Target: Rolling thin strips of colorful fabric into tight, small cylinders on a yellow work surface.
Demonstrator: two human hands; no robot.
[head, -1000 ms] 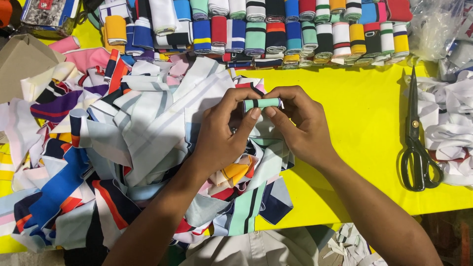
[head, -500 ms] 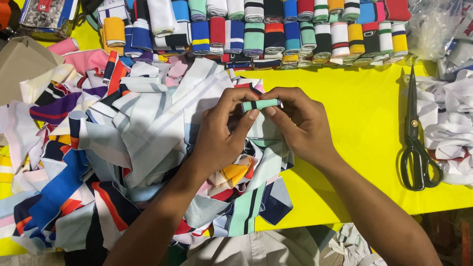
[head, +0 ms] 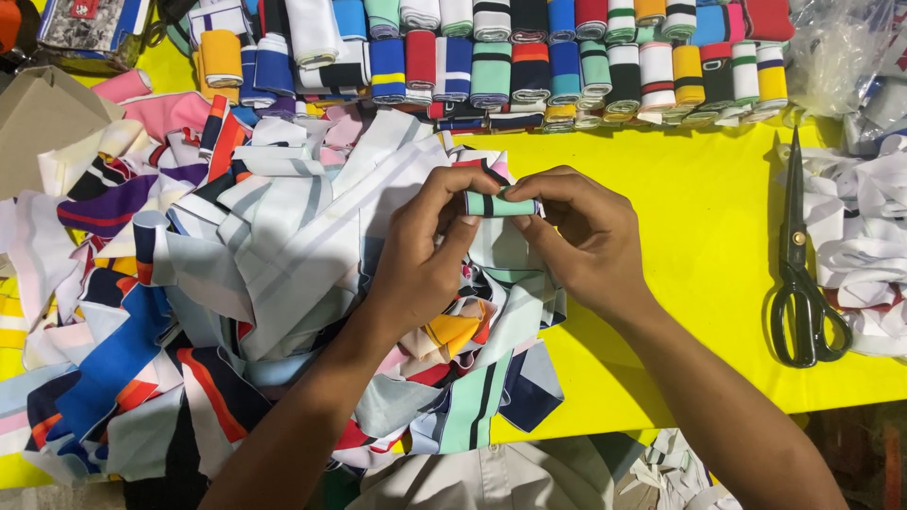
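Though amid scraps — green striped roll [head: 499, 204] between left hand [head: 425, 260]; right hand [head: 586, 241].

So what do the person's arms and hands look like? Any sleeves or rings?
Both forearms are bare, with no sleeves in view. The left hand and right hand wear no gloves, and no rings, watch or bracelets show. The fingernails are short and plain.

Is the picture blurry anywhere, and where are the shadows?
Head view: mostly sharp and brightly lit; the left hand and right hand holding the mint striped roll look clear. Soft shadows fall on the yellow table beside the right arm and under the scissors.
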